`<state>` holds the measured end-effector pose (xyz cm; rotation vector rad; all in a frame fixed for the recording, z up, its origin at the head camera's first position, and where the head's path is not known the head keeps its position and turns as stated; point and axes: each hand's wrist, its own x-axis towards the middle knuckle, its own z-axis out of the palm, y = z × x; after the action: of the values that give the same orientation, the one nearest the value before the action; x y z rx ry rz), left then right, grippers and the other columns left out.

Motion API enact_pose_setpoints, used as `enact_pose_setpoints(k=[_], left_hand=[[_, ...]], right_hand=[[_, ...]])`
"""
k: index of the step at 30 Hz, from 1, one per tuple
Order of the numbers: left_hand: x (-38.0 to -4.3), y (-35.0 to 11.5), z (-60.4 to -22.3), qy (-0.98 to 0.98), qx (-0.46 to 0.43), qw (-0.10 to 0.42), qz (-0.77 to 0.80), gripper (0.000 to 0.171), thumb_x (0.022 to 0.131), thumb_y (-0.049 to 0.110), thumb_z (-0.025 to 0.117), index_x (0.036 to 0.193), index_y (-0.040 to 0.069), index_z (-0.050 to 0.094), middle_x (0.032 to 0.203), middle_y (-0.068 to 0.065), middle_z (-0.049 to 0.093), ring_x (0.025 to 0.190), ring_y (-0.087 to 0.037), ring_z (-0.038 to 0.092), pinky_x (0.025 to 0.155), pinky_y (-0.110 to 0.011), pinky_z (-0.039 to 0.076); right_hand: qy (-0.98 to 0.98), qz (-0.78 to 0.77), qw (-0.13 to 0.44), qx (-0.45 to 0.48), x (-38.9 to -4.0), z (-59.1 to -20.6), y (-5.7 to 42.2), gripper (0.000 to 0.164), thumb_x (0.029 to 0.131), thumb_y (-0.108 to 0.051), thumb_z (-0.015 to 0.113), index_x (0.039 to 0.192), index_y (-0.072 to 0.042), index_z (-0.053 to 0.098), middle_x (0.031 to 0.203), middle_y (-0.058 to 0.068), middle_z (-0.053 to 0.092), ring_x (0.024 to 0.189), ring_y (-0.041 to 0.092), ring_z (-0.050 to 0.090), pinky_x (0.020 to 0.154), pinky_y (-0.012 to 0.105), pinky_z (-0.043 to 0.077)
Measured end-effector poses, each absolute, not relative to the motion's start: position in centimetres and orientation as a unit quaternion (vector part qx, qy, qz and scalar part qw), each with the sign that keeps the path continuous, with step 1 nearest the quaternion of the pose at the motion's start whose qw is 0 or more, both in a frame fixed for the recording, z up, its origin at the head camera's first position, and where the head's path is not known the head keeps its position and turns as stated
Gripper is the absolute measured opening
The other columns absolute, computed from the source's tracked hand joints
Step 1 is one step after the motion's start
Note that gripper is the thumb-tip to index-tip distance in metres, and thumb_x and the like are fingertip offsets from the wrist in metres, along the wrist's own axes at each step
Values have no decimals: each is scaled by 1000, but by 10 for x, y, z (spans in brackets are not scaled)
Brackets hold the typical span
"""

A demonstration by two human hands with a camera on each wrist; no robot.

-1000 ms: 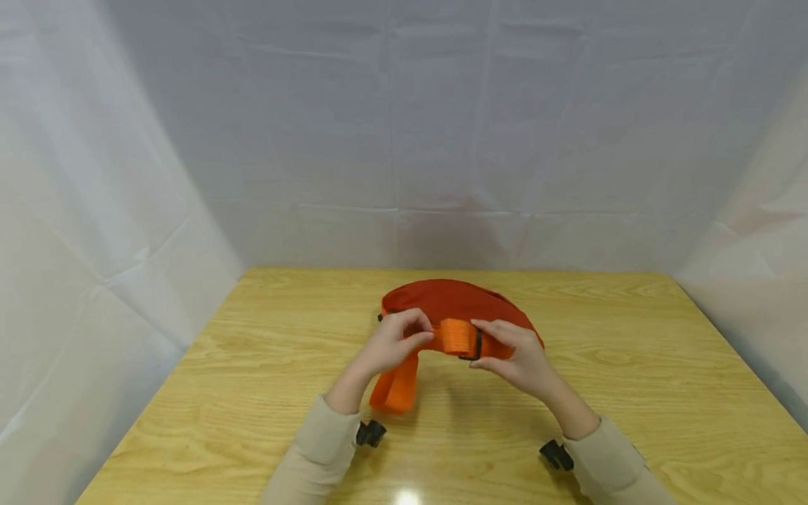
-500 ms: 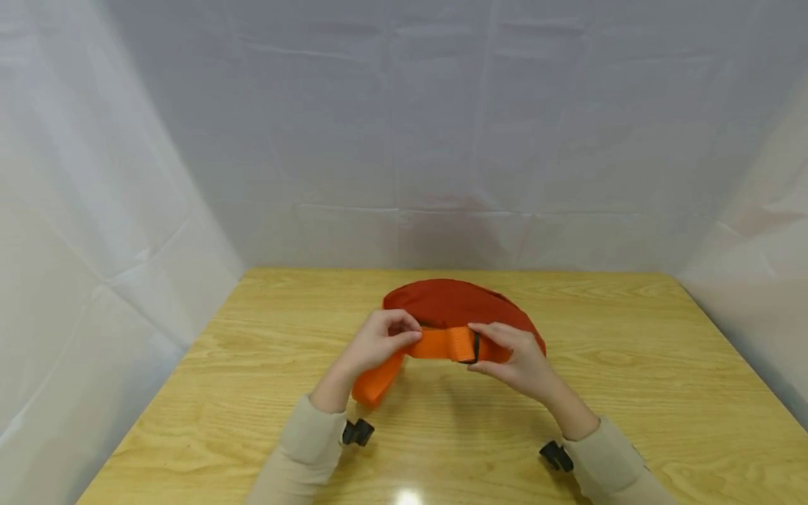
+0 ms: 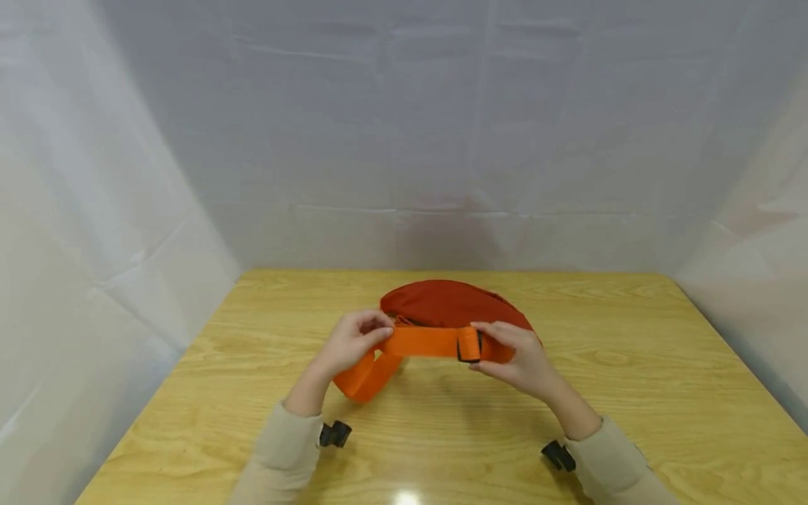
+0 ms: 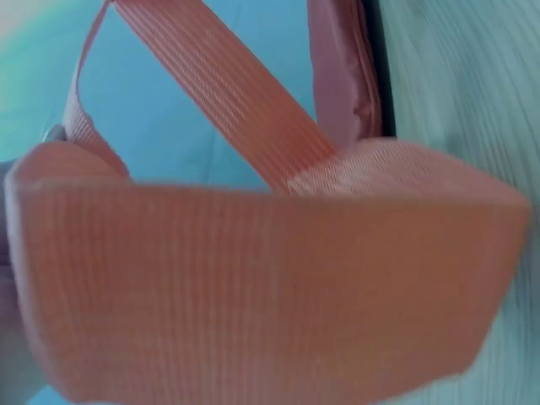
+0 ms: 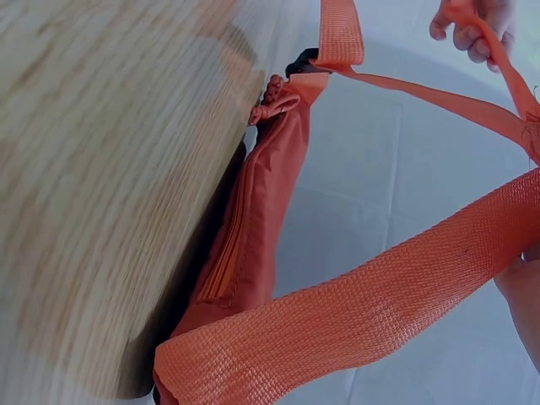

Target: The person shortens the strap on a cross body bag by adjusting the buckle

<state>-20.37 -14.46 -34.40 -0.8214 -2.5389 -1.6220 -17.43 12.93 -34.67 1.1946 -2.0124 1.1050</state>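
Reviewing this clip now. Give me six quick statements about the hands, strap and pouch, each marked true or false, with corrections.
1. The right hand holds the orange strap at the black slider. True.
2. The left hand pinches the orange strap. True.
3. The black slider sits midway between the hands. False: it is at the right hand.
4. The red pouch rests on the wooden table. True.
5. Between the hands, the orange strap sags deeply. False: it runs nearly straight.
6. Both hands grip the red pouch. False: both hold the orange strap.

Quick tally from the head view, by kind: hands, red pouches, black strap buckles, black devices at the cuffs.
Hands: 2
Red pouch: 1
Black strap buckle: 1
Black cuff devices: 2
Total: 6
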Motion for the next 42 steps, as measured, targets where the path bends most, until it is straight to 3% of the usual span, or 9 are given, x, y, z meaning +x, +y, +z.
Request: enact_pose_setpoints(k=[8, 16, 26, 30, 37, 42], left_hand=[[-208, -162, -352, -821, -250, 41, -512, 12, 88, 8, 55, 89, -1, 63, 78, -6, 60, 66, -14, 54, 59, -28, 46], [-195, -170, -333, -821, -212, 27, -530, 13, 85, 0, 56, 92, -9, 63, 80, -15, 62, 64, -15, 57, 57, -25, 48], [-207, -186, -350, -825, -193, 26, -530, 16, 85, 8, 59, 93, -5, 64, 81, -11, 63, 65, -14, 58, 59, -28, 49], [-208, -194, -351, -825, -182, 32, -535, 17, 86, 10, 59, 94, -4, 64, 81, -11, 63, 66, -16, 58, 60, -28, 49], [-206, -201, -349, -834, -176, 38, -522, 16, 85, 9, 59, 93, -3, 65, 81, -10, 63, 65, -17, 57, 61, -37, 49], [-207, -199, -349, -841, -171, 43, -511, 16, 86, 10, 58, 94, -2, 65, 82, -9, 63, 66, -16, 57, 60, -32, 49]], right_hand=[[-754, 407, 271, 439, -183, -358, 134, 57, 48, 12, 79, 101, 13, 58, 87, 20, 61, 71, 23, 57, 60, 24, 47], [-764, 406, 261, 428, -195, -378, 142, 59, 54, 0, 82, 108, 5, 59, 94, 15, 62, 76, 19, 57, 60, 26, 48], [-767, 407, 258, 423, -182, -360, 138, 56, 49, 10, 79, 101, 12, 58, 89, 20, 61, 71, 24, 56, 56, 32, 48], [-771, 403, 263, 417, -186, -365, 141, 58, 49, 7, 81, 102, 10, 59, 90, 17, 61, 71, 22, 56, 56, 31, 48], [-773, 400, 253, 423, -192, -376, 145, 55, 57, -4, 81, 108, 3, 60, 92, 11, 62, 74, 16, 56, 59, 28, 47], [-771, 401, 253, 425, -193, -376, 144, 52, 62, -8, 80, 108, 3, 60, 92, 11, 62, 75, 16, 56, 59, 28, 47]])
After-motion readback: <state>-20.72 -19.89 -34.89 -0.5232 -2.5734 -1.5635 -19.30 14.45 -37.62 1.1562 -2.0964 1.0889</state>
